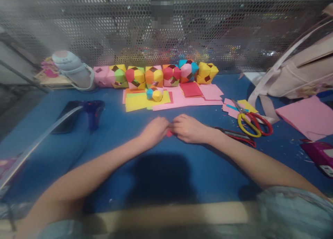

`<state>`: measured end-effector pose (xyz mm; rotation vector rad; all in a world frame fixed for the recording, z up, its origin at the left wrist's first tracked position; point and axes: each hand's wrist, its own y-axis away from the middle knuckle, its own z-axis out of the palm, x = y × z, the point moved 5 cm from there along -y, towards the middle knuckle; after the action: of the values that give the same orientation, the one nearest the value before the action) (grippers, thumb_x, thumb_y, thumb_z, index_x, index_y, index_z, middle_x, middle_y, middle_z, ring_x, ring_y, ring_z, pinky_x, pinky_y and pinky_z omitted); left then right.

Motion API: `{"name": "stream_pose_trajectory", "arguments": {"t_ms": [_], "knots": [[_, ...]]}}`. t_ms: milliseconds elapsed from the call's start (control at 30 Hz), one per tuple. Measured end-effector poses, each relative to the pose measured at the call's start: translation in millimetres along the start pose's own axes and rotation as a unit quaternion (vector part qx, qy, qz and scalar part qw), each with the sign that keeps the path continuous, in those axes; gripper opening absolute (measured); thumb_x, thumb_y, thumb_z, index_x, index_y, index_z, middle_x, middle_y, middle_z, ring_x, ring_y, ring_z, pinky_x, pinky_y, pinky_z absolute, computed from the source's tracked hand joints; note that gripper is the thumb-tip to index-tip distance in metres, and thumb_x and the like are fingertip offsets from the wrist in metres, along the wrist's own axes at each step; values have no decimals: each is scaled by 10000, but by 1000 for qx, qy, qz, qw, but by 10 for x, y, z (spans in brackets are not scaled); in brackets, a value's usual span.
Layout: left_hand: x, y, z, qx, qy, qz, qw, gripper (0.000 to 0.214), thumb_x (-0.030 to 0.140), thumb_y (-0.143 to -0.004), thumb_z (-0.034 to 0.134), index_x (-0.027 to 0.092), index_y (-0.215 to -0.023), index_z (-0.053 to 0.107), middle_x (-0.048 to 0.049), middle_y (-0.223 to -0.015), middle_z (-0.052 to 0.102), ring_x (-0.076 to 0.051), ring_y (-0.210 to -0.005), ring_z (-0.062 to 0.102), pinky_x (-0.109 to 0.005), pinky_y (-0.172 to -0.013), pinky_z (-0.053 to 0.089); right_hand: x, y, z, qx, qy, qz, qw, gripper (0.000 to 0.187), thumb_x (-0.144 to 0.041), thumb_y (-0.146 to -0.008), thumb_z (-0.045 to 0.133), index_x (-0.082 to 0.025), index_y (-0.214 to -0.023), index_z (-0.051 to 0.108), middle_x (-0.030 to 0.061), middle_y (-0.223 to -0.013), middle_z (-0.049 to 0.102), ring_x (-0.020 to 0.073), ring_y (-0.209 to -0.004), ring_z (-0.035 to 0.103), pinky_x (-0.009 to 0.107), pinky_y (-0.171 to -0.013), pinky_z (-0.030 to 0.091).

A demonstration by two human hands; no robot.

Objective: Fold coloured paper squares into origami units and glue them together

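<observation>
My left hand (pixel 155 130) and my right hand (pixel 189 129) meet at the middle of the blue table (pixel 161 176). Both have their fingers pinched on a small red piece of paper (pixel 169 133) that shows between them on the table top. Behind them lie flat sheets of yellow paper (pixel 135 102) and pink paper (pixel 182 98), with a small folded paper ball (pixel 155 93) on top. A row of several multicoloured folded paper balls (pixel 156 75) stands along the back wall.
Scissors with yellow and red handles (pixel 251 123) lie right of my right hand, another red-handled pair (pixel 238 135) just beside my wrist. A pale bag (pixel 299 71) and pink sheet (pixel 308 117) sit right. A light bottle (pixel 74 71) and dark phone (pixel 66 119) are left.
</observation>
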<state>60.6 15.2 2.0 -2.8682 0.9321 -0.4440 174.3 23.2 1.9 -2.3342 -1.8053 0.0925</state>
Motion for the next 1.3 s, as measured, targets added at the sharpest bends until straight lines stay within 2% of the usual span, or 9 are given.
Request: {"name": "stream_pose_trajectory", "arguments": {"t_ms": [133, 233, 333, 467, 567, 700, 967, 1167, 1300], "knots": [[30, 41, 87, -69, -82, 13, 994, 210, 161, -903, 380, 133, -870, 585, -90, -854, 597, -183, -780, 541, -299, -711, 459, 20, 24, -112, -67, 0, 53, 996, 183, -149, -817, 497, -145, -810, 679, 81, -764, 691, 192, -775, 510, 332, -692, 263], [40, 48, 79, -82, -106, 19, 991, 211, 138, -903, 374, 126, -863, 580, -92, -857, 592, -180, -771, 535, -291, -688, 460, 50, 82, -226, -134, 2, 95, 986, 200, -147, -803, 511, -154, -694, 679, 78, -659, 673, 173, -681, 518, 326, -659, 248], [67, 43, 65, -82, -114, 27, 990, 206, 139, -903, 377, 123, -862, 579, -100, -867, 597, -196, -785, 532, -305, -682, 460, 91, 126, -297, -165, -8, 123, 979, 215, -135, -795, 513, -162, -663, 681, 71, -623, 667, 161, -639, 532, 320, -658, 254], [73, 49, 91, -85, -138, 30, 986, 211, 153, -910, 376, 127, -879, 582, -98, -909, 617, -198, -799, 540, -294, -665, 455, 151, 116, -251, -145, -48, 165, 974, 208, -122, -809, 493, -170, -736, 682, 54, -703, 685, 157, -682, 562, 306, -693, 283], [81, 53, 101, -57, -148, 51, 986, 195, 146, -908, 387, 140, -945, 578, -90, -1023, 627, -193, -828, 546, -290, -674, 455, 169, 74, -156, -94, -57, 196, 974, 246, -119, -838, 453, -152, -988, 646, 73, -873, 681, 168, -767, 577, 303, -709, 299], [97, 52, 102, -43, -144, 80, 985, 151, 152, -894, 430, 145, -938, 574, -87, -1016, 641, -190, -834, 554, -289, -692, 458, 112, 45, -28, -102, -17, 172, 980, 328, -136, -878, 415, -123, -1181, 540, 107, -929, 626, 177, -746, 560, 310, -672, 295], [153, 56, 83, -87, -218, 33, 972, 214, 60, -862, 380, 75, -874, 592, -152, -838, 644, -229, -746, 597, -324, -651, 458, 39, 134, -102, -170, 76, 179, 966, 249, -71, -841, 454, -85, -993, 651, 137, -851, 633, 223, -810, 565, 333, -682, 286], [71, 67, -16, -43, -242, -19, 969, 277, 199, -893, 382, 84, -801, 617, -159, -732, 625, -252, -712, 588, -340, -613, 431, -25, 137, -139, -229, 84, 204, 948, 244, -51, -823, 439, -67, -849, 681, 153, -817, 657, 233, -818, 594, 340, -697, 293], [-20, 45, -137, -6, -167, -48, 985, 315, 313, -888, 399, 97, -879, 628, -153, -794, 643, -271, -807, 580, -376, -698, 443, 17, 133, -196, -192, 77, 227, 952, 210, -139, -839, 461, -87, -815, 663, 139, -800, 651, 237, -800, 604, 346, -705, 306]]}}
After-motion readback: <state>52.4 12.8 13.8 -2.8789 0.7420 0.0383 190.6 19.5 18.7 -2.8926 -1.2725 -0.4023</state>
